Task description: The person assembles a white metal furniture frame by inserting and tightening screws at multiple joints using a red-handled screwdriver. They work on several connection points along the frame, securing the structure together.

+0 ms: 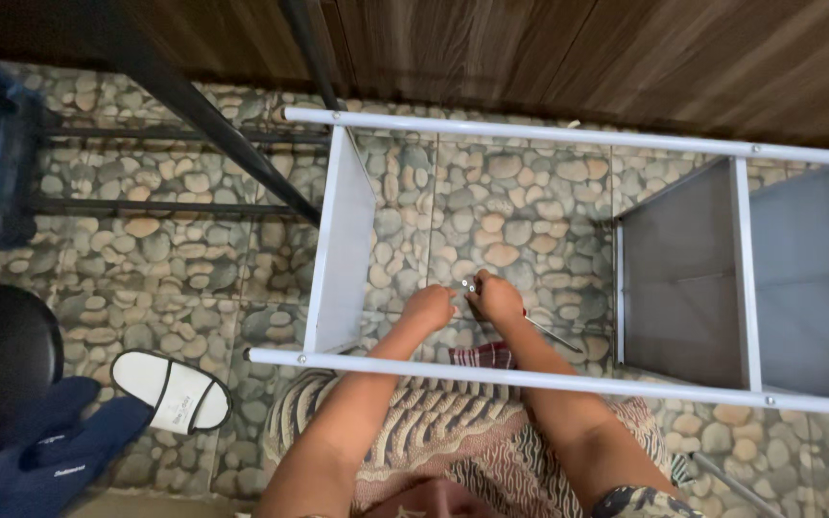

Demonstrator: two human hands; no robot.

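We look down through a white metal shelf frame lying on its side over a pebble-patterned floor. Both hands meet in the open bay between the long tubes. The left hand and the right hand pinch together at a small shiny metal fastener, held in the air just above the floor; the fingers of both are closed around it, thumbs and fingertips touching. We judge this part to be light, hard and smooth, easily dropped and easily lost against the busy floor pattern, so a fingertip pinch suits it best. A thin metal rod juts out below the right hand; whether that hand also grips it we cannot tell. The frame itself looks stiff, light and awkwardly long. The near tube crosses over both forearms and limits their reach. A white panel stands to the left, grey panels to the right. A sandal, dark blue cloth and black bars lie well apart.
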